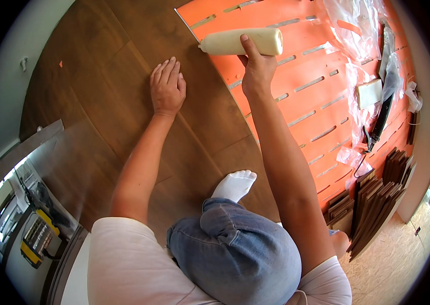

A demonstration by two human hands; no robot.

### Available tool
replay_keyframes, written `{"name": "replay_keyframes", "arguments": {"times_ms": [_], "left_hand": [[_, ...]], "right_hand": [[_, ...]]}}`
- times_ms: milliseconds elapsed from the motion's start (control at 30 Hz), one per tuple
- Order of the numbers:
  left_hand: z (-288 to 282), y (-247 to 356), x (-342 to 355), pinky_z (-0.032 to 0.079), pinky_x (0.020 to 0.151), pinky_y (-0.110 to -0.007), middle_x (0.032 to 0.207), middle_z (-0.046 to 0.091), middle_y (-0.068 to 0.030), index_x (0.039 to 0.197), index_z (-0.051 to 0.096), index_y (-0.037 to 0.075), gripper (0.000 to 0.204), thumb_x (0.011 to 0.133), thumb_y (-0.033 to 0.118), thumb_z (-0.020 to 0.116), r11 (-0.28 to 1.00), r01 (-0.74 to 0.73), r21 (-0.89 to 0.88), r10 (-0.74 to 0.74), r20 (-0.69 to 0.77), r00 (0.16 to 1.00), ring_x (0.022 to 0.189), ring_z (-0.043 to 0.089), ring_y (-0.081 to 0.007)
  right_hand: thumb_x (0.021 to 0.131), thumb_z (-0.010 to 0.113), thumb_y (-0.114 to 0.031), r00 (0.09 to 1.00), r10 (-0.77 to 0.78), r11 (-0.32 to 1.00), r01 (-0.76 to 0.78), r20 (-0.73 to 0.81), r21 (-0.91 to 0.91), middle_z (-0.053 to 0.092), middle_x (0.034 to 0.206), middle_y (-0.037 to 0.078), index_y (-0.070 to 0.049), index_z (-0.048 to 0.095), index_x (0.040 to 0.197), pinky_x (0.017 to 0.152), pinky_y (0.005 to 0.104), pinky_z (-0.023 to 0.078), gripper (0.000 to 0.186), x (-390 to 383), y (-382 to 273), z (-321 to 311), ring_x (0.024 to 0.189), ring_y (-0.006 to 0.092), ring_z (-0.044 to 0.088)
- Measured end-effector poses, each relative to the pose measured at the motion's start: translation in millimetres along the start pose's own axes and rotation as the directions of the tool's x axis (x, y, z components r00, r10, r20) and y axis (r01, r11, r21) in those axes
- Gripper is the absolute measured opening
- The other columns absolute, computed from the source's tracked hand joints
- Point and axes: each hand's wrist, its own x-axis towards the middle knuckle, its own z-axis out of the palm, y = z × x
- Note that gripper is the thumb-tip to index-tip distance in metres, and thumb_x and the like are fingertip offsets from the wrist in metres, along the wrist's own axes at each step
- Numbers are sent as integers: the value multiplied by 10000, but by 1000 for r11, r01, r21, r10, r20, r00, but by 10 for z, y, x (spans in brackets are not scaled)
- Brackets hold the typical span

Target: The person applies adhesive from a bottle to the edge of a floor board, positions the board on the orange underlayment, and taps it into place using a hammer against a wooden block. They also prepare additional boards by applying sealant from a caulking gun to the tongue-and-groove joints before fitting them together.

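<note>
My right hand (256, 68) grips a cream-coloured cartridge tube (235, 41) held sideways, its nozzle pointing left at the edge where the dark wooden floor boards (103, 91) meet the orange slotted underlay sheet (306, 96). My left hand (167, 87) lies flat, palm down, on the wooden boards a little left of that edge, holding nothing. I kneel on the boards, with my jeans-clad knee (235, 249) and white-socked foot (235, 184) below the hands.
Crumpled clear plastic wrap (357, 30) and a small pale block (369, 93) lie on the orange sheet at right. A stack of dark floor planks (377, 198) sits at lower right. A yellow and black tool (37, 238) rests at lower left.
</note>
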Motion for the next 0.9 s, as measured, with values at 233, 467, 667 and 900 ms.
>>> {"name": "replay_keyframes", "arguments": {"times_ms": [233,467,667,900], "left_hand": [[13,-1,-3,434,1094,-455,1276,666,-111,1161,695,14,297,890,89,601,1000,14,-4,-14,6,1000,1203,600,-289],[19,4,-9,441,1090,-454,1272,669,-109,1162,698,18,291,896,85,599,1000,12,-11,-12,2,1000,1197,606,-291],[42,6,-16,445,1087,-458,1258,674,-117,1159,698,16,283,902,79,598,1000,8,-13,-8,-4,1000,1191,608,-296],[62,-10,-3,437,1088,-464,1260,676,-120,1163,694,20,281,911,73,583,999,-42,9,42,4,999,1186,612,-312]], "right_hand": [[898,766,-261,1000,-13,1000,14,-27,26,586,1214,129,22,568,1215,1011,416,542,470,52,21,43,1167,239,588],[899,770,-220,1000,-20,1000,20,-9,13,602,1187,116,20,580,1196,986,398,549,427,81,45,8,1136,236,606],[892,777,-169,1000,14,996,-13,11,-85,630,1151,99,12,606,1188,936,392,554,387,-37,-98,-227,1086,219,622],[873,784,-139,986,114,988,-125,-122,-87,658,1102,86,11,624,1189,874,391,533,385,-721,-215,-1142,1041,215,622]]}}
